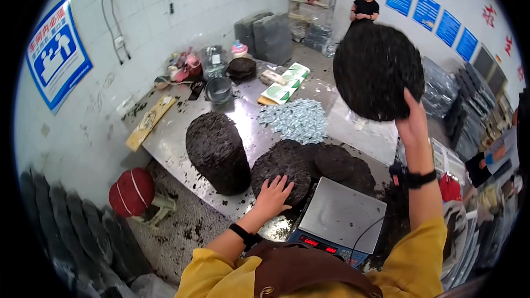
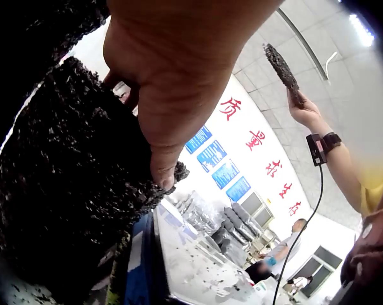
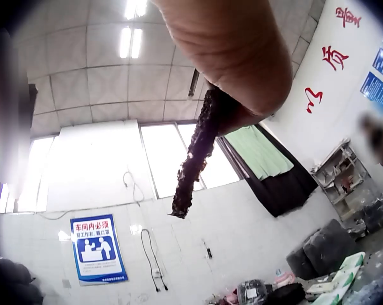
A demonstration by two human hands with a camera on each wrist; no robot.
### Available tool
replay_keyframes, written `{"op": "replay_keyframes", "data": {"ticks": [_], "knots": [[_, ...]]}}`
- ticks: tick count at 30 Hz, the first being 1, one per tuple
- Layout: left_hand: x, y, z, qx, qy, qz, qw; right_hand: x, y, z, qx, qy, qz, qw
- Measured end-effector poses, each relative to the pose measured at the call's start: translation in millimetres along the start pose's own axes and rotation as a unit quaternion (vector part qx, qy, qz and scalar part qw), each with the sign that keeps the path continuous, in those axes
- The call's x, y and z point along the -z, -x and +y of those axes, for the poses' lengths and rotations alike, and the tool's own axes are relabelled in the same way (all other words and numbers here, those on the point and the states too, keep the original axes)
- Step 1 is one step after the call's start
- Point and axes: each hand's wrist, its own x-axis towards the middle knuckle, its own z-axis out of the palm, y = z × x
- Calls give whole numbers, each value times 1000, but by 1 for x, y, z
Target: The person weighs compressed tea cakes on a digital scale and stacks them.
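Raised at the right, my right hand (image 1: 412,124) grips the lower edge of a round dark cake of dried seaweed (image 1: 378,72). Edge-on in the right wrist view, that seaweed cake (image 3: 196,152) looks thin and rough, pinched by the hand (image 3: 236,57). My left hand (image 1: 270,196) lies with spread fingers on a stack of similar cakes (image 1: 281,163). The left wrist view shows its thumb (image 2: 165,171) at the edge of the stack. A taller stack (image 1: 218,152) stands to its left, and more cakes (image 1: 345,168) lie to the right. A scale (image 1: 342,215) with a bare metal plate sits in front of me.
The metal table (image 1: 171,152) is strewn with dark crumbs. Farther back are a pile of small silvery packets (image 1: 295,121), a green-and-white box (image 1: 292,83), a clear tub (image 1: 219,90) and a wooden board (image 1: 150,123). A red-topped stool (image 1: 131,192) stands left; a person (image 1: 364,6) stands at the back.
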Motion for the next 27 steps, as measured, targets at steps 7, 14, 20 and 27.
{"op": "replay_keyframes", "data": {"ticks": [7, 14, 20, 27], "knots": [[3, 1, -7, -25, 15, -8, 1000, 53, 106, 37, -138, 106, 58, 983], [3, -6, 0, -21, -22, -46, 998, 121, 196, 32, -194, 121, 130, 965], [6, -11, 1, -23, 6, -37, 999, 131, 246, 14, -101, 149, 237, 955], [-13, -16, 7, -2, -60, -9, 998, 118, 301, 63, 17, 802, -68, 594]]}}
